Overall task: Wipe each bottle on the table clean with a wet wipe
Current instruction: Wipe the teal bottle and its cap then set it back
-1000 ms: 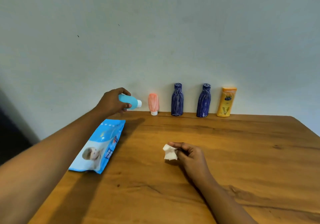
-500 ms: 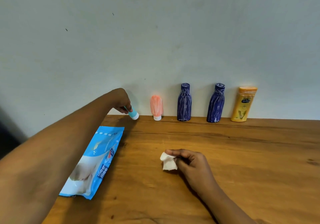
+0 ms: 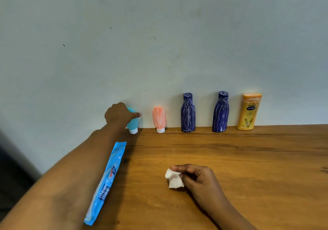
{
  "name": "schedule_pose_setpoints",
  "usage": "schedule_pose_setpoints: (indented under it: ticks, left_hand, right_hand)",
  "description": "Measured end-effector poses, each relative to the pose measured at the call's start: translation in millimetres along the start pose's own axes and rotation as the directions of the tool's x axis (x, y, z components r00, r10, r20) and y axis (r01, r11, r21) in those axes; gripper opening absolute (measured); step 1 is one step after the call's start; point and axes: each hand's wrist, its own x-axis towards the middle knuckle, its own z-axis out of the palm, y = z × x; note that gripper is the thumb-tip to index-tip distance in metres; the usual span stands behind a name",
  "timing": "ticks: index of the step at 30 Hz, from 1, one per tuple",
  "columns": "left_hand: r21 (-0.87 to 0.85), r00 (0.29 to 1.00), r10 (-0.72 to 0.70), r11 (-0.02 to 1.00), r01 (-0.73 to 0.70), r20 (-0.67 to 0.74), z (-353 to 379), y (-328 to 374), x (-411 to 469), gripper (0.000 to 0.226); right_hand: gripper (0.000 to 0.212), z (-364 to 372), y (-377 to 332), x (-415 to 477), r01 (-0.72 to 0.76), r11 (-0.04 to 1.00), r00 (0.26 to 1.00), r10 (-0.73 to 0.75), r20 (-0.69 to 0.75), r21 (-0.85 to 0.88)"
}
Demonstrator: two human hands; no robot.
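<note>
My left hand (image 3: 119,114) grips a small turquoise bottle (image 3: 133,123), which stands cap-down on its white cap against the wall at the left end of the row. To its right stand a salmon-pink bottle (image 3: 159,118) on its white cap, two dark blue bottles (image 3: 187,113) (image 3: 221,113) streaked with white marks, and a yellow lotion bottle (image 3: 249,112). My right hand (image 3: 197,178) rests on the wooden table (image 3: 248,158) and pinches a crumpled white wet wipe (image 3: 173,178).
A blue wet-wipe pack (image 3: 106,181) lies on the table beside my left forearm, which partly covers it. The bottles line up along the pale wall at the table's back edge. The table's left edge runs under my left arm.
My left hand has carried the turquoise bottle from a tilted hold in the air down to the table, standing it cap-down by the wall. The right hand keeps the wipe in place.
</note>
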Motion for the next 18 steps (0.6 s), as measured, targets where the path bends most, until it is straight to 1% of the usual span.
schedule_pose_setpoints:
  ticks: [2,4,7,10,18]
  left_hand:
    - [-0.052,0.999,-0.031,0.998,0.029,-0.041,11,-2,-6,0.070]
    - [-0.112,0.996,-0.077,0.991,0.071,-0.043,20,-4,-11,0.072]
    - [-0.211,0.988,-0.152,0.966,0.152,0.018,33,-8,-17,0.072]
    - [-0.283,0.972,-0.228,0.930,0.235,0.058,43,-10,-21,0.065]
    - [-0.348,0.962,-0.272,0.901,0.261,0.015,51,-3,-26,0.061]
  right_hand:
    - [0.042,0,0,0,0.004,1.000,1.000,-0.004,-0.003,0.004]
    - [0.043,0,0,0,0.002,1.000,1.000,-0.002,-0.004,0.009]
    - [0.044,-1,1,0,-0.004,1.000,1.000,0.004,-0.006,0.005]
    - [0.042,0,1,-1,-0.010,1.000,1.000,0.010,-0.009,-0.003]
    - [0.040,-1,0,0,-0.024,1.000,1.000,0.024,-0.007,-0.005]
